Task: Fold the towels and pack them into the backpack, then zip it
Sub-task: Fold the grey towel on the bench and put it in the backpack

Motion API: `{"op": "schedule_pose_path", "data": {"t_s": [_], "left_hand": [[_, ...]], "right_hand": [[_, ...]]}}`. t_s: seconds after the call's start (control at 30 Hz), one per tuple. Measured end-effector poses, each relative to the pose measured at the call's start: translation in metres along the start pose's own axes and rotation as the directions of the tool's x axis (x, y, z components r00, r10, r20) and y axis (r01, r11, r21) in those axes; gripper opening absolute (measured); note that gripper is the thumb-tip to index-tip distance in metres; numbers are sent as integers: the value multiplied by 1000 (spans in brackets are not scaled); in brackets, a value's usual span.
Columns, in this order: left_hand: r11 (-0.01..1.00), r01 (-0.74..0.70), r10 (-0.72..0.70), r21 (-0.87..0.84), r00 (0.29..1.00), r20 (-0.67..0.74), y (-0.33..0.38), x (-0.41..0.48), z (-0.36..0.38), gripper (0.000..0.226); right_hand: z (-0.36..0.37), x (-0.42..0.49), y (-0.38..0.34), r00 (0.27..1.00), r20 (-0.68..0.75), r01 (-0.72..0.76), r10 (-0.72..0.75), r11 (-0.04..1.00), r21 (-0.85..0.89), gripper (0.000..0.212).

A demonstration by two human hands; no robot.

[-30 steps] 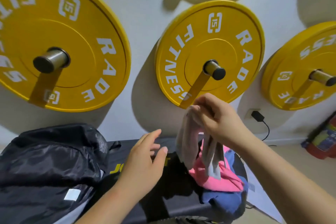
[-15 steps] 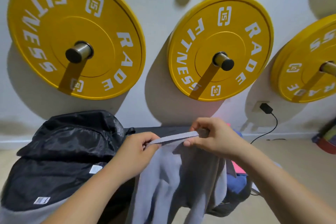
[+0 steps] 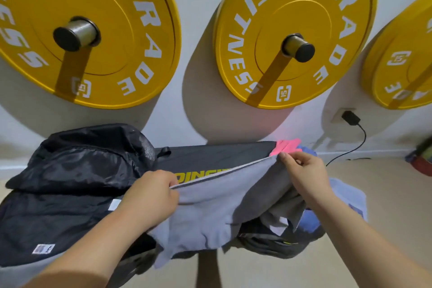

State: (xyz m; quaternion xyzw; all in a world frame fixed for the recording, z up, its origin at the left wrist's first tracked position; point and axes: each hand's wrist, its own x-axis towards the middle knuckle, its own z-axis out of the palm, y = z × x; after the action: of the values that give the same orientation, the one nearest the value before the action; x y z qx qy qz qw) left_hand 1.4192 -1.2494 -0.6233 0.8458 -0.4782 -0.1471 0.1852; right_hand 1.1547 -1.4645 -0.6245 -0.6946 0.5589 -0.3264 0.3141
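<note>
Now left hand (image 3: 149,196) and right hand (image 3: 304,175) pinch the soft grey towel (image 3: 210,213) by its taut hem.

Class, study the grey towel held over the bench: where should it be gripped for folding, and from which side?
Pinch the grey towel at the two ends of its top hem, from the near side, as the left hand and right hand do. That hem runs straight and taut between them while the rest drapes below.

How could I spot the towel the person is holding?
Under the middle yellow plate stands a black bench. Over it, the left hand and right hand stretch the grey towel. The pink towel and blue towel lie bunched to its right; only this is grey.
</note>
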Motion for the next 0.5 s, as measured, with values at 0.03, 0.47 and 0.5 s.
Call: {"op": "schedule_pose_path", "data": {"t_s": [0.03,0.47,0.5], "left_hand": [[1000,7,-8,-19,1000,-15,0,2,2,13],[830,-25,24,-557,1000,-9,67,-18,1,21],[816,-20,44,-578,999,28,72,-20,1,18]], "right_hand": [[1,1,8,999,-22,-26,26,999,20,32],[44,-76,-72,840,516,1,-172,949,315,28],[45,-78,-74,841,506,42,-190,956,289,26]]}}
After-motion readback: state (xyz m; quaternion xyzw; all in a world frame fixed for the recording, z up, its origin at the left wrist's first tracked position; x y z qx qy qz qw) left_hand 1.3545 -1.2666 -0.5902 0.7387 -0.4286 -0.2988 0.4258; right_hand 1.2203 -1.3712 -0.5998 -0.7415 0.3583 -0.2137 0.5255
